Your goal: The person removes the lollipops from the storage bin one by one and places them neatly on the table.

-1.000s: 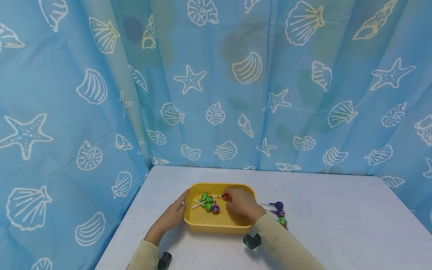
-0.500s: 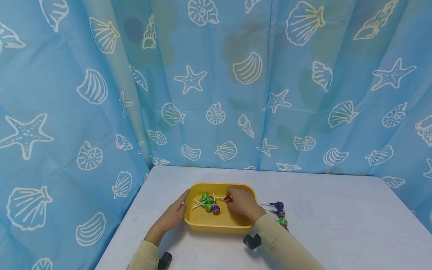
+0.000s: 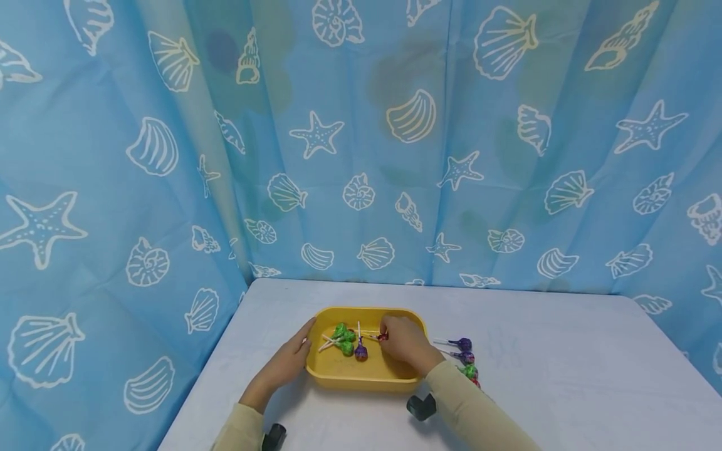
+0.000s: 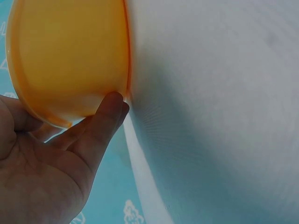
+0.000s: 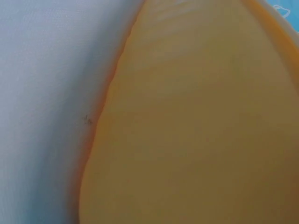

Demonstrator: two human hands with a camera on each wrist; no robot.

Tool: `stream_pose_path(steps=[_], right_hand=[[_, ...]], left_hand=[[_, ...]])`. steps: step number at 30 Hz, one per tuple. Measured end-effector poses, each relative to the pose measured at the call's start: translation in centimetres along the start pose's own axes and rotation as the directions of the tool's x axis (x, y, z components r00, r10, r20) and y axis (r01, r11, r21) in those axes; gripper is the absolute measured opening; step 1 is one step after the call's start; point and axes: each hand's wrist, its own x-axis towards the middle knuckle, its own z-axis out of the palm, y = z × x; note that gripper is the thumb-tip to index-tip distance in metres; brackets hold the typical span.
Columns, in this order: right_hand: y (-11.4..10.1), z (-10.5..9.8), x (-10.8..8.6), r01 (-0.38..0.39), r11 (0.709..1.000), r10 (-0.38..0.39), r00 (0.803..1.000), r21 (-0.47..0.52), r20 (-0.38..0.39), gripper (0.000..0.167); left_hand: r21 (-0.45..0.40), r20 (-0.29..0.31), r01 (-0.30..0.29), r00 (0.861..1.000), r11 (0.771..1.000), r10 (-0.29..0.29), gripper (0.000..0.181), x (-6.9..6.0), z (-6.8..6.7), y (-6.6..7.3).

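Note:
My left hand (image 3: pixel 286 362) rests against the left end of a yellow plastic bin (image 3: pixel 366 383); in the left wrist view, extended fingers (image 4: pixel 108 112) touch its outer wall. Inside the bin, my right hand (image 3: pixel 405 338) pinches a red-wrapped lollipop (image 3: pixel 384 336), its white stick pointing left; the fingertips are partly hidden. To its left lie a purple lollipop (image 3: pixel 361 352), stick toward the far side, and a cluster of green lollipops (image 3: pixel 345 338) with crossed sticks. Only the bin's yellow wall (image 5: pixel 187 116) and the tabletop fill most of the right wrist view; no hand shows there.
On the white table (image 3: pixel 553 363), right of the bin, lie two purple lollipops (image 3: pixel 464 344) and a green one (image 3: pixel 469 371) beside something red, partly covered by my right sleeve (image 3: pixel 474 404). A blue shell-print curtain (image 3: pixel 361 156) hangs behind and at left.
The red lollipop has shifted slightly right and toward me with my right fingers. My left hand stays against the bin. The head view has tilted very slightly.

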Motion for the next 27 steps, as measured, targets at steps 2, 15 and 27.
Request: stream_pose_path(steps=[2,15,27], right_hand=[[0.0,-0.1,-0.1,0.002,1.0,-0.002,1.0,-0.001,0.005,0.015],[-0.2,-1.4,-1.0,0.011,1.0,-0.011,1.0,0.018,-0.015,0.018],[0.2,-2.4,-1.4,0.027,0.999,-0.026,0.998,0.024,-0.054,0.018]], left_hand=[[-0.002,0.001,0.002,1.0,1.0,-0.002,0.052,-0.1,0.0,0.0],[0.02,0.004,-0.005,1.0,1.0,0.005,0.052,0.1,-0.1,-0.2],[0.009,0.005,0.003,1.0,1.0,-0.003,0.053,0.1,-0.2,0.3]])
